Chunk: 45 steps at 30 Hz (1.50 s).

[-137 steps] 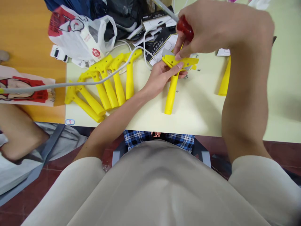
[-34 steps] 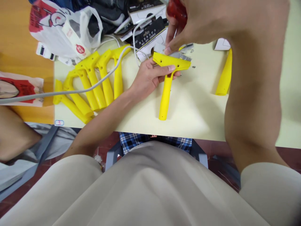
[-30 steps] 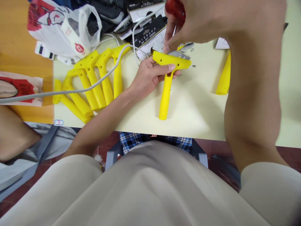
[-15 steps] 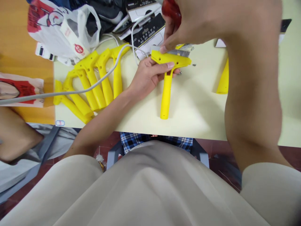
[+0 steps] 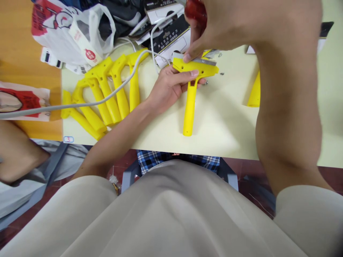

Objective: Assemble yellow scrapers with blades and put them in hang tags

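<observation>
Tabletop: I have a pale cream table (image 5: 227, 135) in front of me, meeting an orange-brown surface (image 5: 21, 46) on the left; a small number sticker (image 5: 68, 139) sits at the near left corner.
Floor: dark red, showing below the table edge, with grey chair arms (image 5: 128, 178) either side of my lap.
Neighbour: part of another person (image 5: 21, 153), a bare bent limb, at the far left.
Yellow scraper: just beyond the near edge, its handle pointing towards me.
Left hand (image 5: 168, 85): grasping the yellow scraper (image 5: 189, 110) by its head, thumb on top.
Right hand (image 5: 222, 25): curled round a red handle (image 5: 196, 14), thumb against the metal strip (image 5: 207, 61) along the scraper's head.
Screws (image 5: 206, 82): a few loose bits just right of the scraper.
Spare scrapers (image 5: 114, 103): fanned out left, a grey cable (image 5: 102, 100) crossing them.
Packaging: black-and-white cards (image 5: 174, 41) behind my hands, a plastic bag (image 5: 99, 28) farther left.
In the way: my right forearm hides some of another yellow handle (image 5: 255, 92).
</observation>
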### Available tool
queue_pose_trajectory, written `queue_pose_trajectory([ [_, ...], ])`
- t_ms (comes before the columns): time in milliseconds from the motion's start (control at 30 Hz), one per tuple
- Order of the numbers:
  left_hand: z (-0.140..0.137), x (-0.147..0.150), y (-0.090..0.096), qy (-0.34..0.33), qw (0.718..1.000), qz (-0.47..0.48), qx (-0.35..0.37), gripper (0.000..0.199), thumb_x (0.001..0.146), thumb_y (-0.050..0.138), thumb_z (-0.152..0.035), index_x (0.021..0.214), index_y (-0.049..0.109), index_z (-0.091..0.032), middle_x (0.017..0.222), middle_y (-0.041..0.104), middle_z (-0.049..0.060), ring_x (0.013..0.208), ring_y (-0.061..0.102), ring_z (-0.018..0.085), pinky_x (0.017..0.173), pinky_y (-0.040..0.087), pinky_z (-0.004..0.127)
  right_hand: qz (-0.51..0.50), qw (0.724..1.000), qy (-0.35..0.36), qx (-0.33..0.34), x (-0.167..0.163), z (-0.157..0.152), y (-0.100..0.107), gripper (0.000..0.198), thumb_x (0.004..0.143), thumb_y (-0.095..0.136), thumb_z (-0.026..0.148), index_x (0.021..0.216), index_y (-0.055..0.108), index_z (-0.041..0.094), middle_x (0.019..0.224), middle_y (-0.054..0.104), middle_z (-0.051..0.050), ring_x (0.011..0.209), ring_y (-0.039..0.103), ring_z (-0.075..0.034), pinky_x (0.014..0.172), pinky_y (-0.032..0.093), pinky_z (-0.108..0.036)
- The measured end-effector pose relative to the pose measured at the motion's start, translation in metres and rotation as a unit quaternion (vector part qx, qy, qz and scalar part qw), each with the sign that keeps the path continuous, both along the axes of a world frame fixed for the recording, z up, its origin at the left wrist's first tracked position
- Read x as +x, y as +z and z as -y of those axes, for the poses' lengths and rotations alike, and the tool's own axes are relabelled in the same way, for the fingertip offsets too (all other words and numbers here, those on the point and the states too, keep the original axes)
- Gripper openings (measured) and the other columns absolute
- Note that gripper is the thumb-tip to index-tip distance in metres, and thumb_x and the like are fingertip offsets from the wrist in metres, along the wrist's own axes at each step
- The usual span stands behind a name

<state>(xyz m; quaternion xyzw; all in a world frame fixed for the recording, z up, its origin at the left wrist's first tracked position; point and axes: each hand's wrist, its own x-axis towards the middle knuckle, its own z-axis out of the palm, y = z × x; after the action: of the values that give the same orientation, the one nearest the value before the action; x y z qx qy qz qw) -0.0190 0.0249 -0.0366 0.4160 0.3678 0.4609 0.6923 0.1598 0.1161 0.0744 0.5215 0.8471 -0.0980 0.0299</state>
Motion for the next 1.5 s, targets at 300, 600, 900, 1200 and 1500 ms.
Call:
queue_pose_trajectory([
  [300, -0.001, -0.001, -0.004, -0.002, 1.000, 0.015, 0.003, 0.007, 0.102, 0.080, -0.021, 0.107, 0.085, -0.023, 0.116, 0.084, 0.003, 0.106, 0.084, 0.024, 0.109, 0.067, 0.037, -0.038, 0.997, 0.062, 0.006, 0.000, 0.001, -0.002, 0.039, 0.077, 0.073, 0.030, 0.114, 0.064, 0.020, 0.080, 0.044, 0.000, 0.073, 0.024, 0.001, 0.070, 0.013, -0.021],
  [600, -0.002, 0.000, -0.003, -0.005, 1.000, 0.026, 0.013, 0.013, 0.103, 0.074, -0.016, 0.109, 0.086, -0.021, 0.119, 0.083, 0.003, 0.105, 0.083, 0.021, 0.108, 0.066, 0.034, -0.036, 0.996, 0.077, -0.031, -0.004, -0.009, -0.004, 0.035, 0.079, 0.080, 0.031, 0.111, 0.072, 0.017, 0.077, 0.055, 0.006, 0.067, 0.033, 0.002, 0.067, 0.017, -0.018],
  [900, 0.000, 0.002, -0.003, 0.000, 1.000, 0.019, 0.004, 0.010, 0.102, 0.076, -0.021, 0.109, 0.083, -0.019, 0.115, 0.083, 0.005, 0.111, 0.084, 0.026, 0.109, 0.067, 0.038, -0.031, 0.995, 0.085, -0.043, -0.003, -0.013, -0.004, 0.032, 0.079, 0.087, 0.033, 0.098, 0.071, 0.012, 0.073, 0.058, 0.008, 0.059, 0.034, 0.003, 0.064, 0.021, -0.018],
  [1200, 0.003, 0.003, 0.000, 0.028, 0.999, 0.011, -0.029, 0.011, 0.093, 0.086, -0.022, 0.102, 0.080, -0.019, 0.111, 0.083, 0.008, 0.114, 0.085, 0.031, 0.108, 0.067, 0.041, -0.020, 0.997, 0.073, -0.031, -0.001, -0.006, 0.008, 0.030, 0.081, 0.086, 0.033, 0.102, 0.074, 0.016, 0.075, 0.060, 0.009, 0.058, 0.033, 0.003, 0.062, 0.019, -0.018],
  [1500, -0.005, 0.003, -0.022, 0.011, 0.998, 0.023, 0.064, 0.017, 0.091, 0.084, -0.024, 0.106, 0.079, -0.018, 0.108, 0.083, 0.007, 0.094, 0.085, 0.025, 0.097, 0.070, 0.040, 0.027, 0.996, 0.086, -0.001, 0.009, -0.011, 0.004, 0.048, 0.089, 0.080, 0.061, 0.111, 0.078, 0.019, 0.071, 0.051, 0.005, 0.063, 0.026, 0.002, 0.058, 0.012, -0.018],
])
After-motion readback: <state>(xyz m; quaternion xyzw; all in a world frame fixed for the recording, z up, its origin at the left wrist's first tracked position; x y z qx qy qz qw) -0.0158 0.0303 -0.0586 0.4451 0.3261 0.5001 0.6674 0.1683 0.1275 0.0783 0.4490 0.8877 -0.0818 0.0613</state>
